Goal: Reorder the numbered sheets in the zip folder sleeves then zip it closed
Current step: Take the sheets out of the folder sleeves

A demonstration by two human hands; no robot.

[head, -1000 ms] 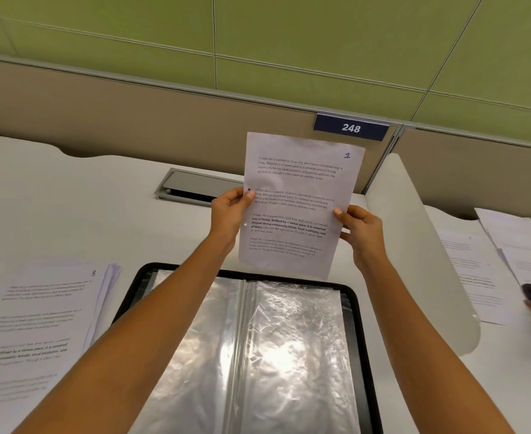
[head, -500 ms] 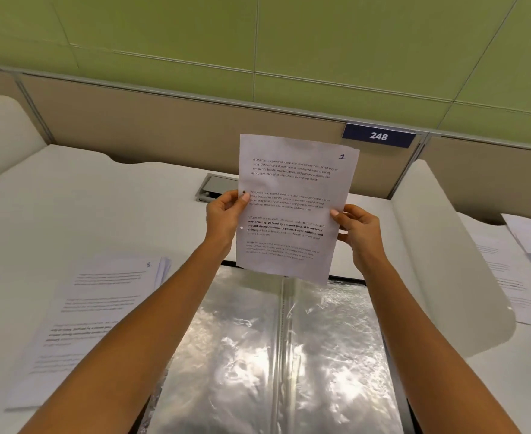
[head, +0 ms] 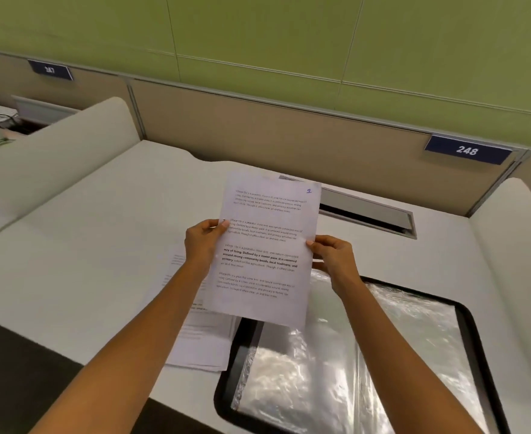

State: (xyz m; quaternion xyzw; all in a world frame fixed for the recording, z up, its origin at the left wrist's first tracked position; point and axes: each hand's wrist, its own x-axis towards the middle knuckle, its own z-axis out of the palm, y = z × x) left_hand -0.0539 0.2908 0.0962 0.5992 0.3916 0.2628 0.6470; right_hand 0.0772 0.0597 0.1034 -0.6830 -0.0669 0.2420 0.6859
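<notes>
Change since earlier: the view has swung leftward, so the zip folder (head: pixel 467 314) now lies at the lower right of the frame instead of the lower centre, and plate 247 (head: pixel 50 69) has come into view at the upper left.
Sheet: the sheet (head: pixel 267 245) is held upright and slightly tilted in mid-frame, clear of the desk, between the two hands. A blue handwritten numeral sits in its upper right corner.
Left hand: the left hand (head: pixel 203 242) pinches the sheet's left edge, thumb on the printed face.
Right hand: the right hand (head: pixel 336 258) pinches the right edge a little lower, fingers curled behind the paper.
Folder: open flat, black rim, with clear glossy sleeves (head: pixel 320 377) showing. It lies below and right of the held sheet.
Stack of sheets: the stack of sheets (head: pixel 201 346) lies on the desk just left of the folder, partly hidden by the left forearm.
Surface: pale desk (head: pixel 85 245) with a cable slot (head: pixel 367 211) behind the sheet.
Room: beige partition (head: pixel 257 126) carrying plate 248 (head: pixel 467 150), with a green wall (head: pixel 289 32) above.
Arms: both forearms are bare and reach up from the bottom edge.
</notes>
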